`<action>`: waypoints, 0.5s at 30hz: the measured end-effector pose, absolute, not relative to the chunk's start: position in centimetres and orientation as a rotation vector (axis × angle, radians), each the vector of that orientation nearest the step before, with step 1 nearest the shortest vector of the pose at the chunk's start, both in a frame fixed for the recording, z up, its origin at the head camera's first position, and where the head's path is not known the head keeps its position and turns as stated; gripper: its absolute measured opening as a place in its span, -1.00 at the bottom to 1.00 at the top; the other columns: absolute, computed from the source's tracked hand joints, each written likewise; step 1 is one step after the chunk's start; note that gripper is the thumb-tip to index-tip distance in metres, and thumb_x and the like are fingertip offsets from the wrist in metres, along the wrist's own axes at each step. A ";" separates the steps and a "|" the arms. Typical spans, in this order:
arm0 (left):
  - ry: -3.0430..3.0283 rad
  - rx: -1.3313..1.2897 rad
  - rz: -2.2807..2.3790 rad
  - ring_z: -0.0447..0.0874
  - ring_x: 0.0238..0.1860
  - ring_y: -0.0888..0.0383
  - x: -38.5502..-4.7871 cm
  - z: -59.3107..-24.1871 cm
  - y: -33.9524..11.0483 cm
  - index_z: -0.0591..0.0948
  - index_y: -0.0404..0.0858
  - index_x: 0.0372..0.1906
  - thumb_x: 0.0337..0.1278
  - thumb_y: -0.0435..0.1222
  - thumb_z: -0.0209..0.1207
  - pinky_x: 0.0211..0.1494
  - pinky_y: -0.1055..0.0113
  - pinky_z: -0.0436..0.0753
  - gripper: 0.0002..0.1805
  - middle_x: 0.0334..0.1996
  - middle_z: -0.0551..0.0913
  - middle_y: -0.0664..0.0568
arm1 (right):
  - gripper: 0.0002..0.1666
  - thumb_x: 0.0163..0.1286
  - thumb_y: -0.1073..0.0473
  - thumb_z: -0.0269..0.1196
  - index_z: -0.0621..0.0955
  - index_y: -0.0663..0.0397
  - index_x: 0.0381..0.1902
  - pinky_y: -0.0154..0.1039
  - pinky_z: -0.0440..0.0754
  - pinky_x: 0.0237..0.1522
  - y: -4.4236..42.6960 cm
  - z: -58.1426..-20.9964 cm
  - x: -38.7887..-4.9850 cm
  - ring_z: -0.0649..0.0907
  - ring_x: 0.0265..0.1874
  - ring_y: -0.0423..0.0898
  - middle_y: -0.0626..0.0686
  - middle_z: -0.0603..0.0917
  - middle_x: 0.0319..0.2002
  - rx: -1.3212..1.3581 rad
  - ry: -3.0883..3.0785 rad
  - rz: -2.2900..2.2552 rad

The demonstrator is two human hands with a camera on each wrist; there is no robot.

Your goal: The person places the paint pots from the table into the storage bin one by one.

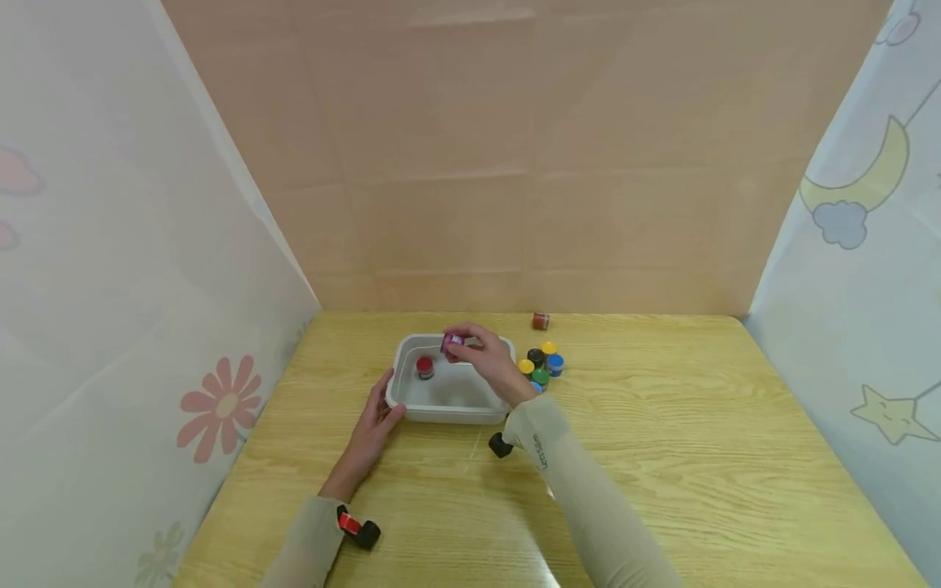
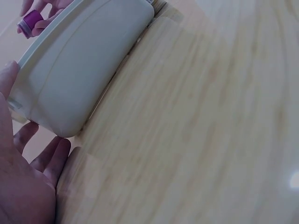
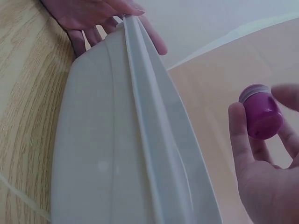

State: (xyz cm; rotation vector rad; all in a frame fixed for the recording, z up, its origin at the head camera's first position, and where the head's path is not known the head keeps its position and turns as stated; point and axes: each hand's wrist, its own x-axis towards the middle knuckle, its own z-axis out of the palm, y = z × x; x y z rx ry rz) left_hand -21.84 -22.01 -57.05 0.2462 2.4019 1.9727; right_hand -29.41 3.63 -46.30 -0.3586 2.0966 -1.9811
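A small purple paint jar (image 1: 447, 341) is pinched between the thumb and fingers of my right hand (image 1: 488, 359), held above a white plastic tub (image 1: 456, 416). In the right wrist view the jar (image 3: 262, 114) shows a clear, pale band at one end. My left hand (image 1: 372, 426) grips the tub's left front corner, thumb at the rim and fingers against the outer wall, also visible in the left wrist view. Inside the tub, towards its left, stands a red-lidded jar (image 1: 425, 367).
Right of the tub, several jars cluster, among them black (image 1: 536, 357), yellow (image 1: 549, 349), blue (image 1: 555, 364) and green (image 1: 540, 377); my right forearm partly covers this group. A reddish-brown jar (image 1: 540, 321) lies on its side near the table's back edge.
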 end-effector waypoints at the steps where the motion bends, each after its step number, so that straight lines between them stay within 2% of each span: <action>1: 2.405 0.251 1.970 0.08 0.64 -0.15 -21.8 -57.0 -22.0 0.03 0.24 0.67 0.59 -0.18 0.09 0.57 -0.19 0.20 -0.24 0.69 0.02 0.00 | -0.56 0.49 0.20 0.33 0.60 0.10 0.28 -0.08 0.70 0.19 3.6 -46.3 -29.4 0.75 -0.08 -0.03 0.13 0.62 0.12 -0.373 2.113 -1.973; 4: 2.413 0.266 1.966 0.09 0.63 -0.17 -21.8 -56.9 -22.0 0.03 0.23 0.67 0.60 -0.20 0.08 0.57 -0.21 0.20 -0.25 0.69 0.02 -0.02 | -0.50 0.42 0.17 0.40 0.59 0.07 0.28 -0.09 0.72 0.14 3.5 -46.5 -29.5 0.73 -0.07 -0.01 0.11 0.61 0.14 -0.405 2.165 -1.936; 7: 2.405 0.272 1.969 0.07 0.64 -0.16 -21.8 -56.9 -22.0 0.03 0.21 0.67 0.59 -0.21 0.08 0.58 -0.22 0.18 -0.25 0.69 0.02 -0.01 | -0.53 0.40 0.15 0.42 0.60 0.00 0.23 -0.02 0.72 0.15 3.4 -46.6 -29.4 0.73 -0.09 0.00 0.11 0.61 0.14 -0.408 2.182 -1.915; 10: 2.405 0.276 1.969 0.09 0.63 -0.18 -21.7 -57.0 -22.1 0.02 0.20 0.67 0.59 -0.21 0.08 0.57 -0.23 0.20 -0.24 0.69 0.02 -0.03 | -0.57 0.43 0.15 0.39 0.59 -0.03 0.21 0.00 0.71 0.16 3.2 -46.6 -29.4 0.75 -0.11 -0.02 0.12 0.60 0.13 -0.417 2.166 -1.921; 12: 2.406 0.274 1.973 0.10 0.62 -0.18 -21.7 -57.0 -22.1 0.02 0.21 0.67 0.59 -0.21 0.08 0.56 -0.23 0.21 -0.24 0.69 0.02 -0.03 | -0.56 0.46 0.16 0.36 0.57 -0.02 0.26 -0.05 0.71 0.15 3.1 -46.5 -29.5 0.76 -0.13 -0.05 0.13 0.60 0.11 -0.430 2.146 -1.938; 15: 2.402 0.281 1.978 0.09 0.63 -0.19 -21.7 -57.1 -22.0 0.01 0.19 0.68 0.60 -0.22 0.07 0.56 -0.23 0.22 -0.24 0.69 0.00 -0.03 | -0.52 0.51 0.21 0.29 0.54 0.06 0.34 -0.09 0.72 0.16 3.0 -46.5 -29.5 0.76 -0.14 -0.09 0.16 0.60 0.08 -0.443 2.104 -1.973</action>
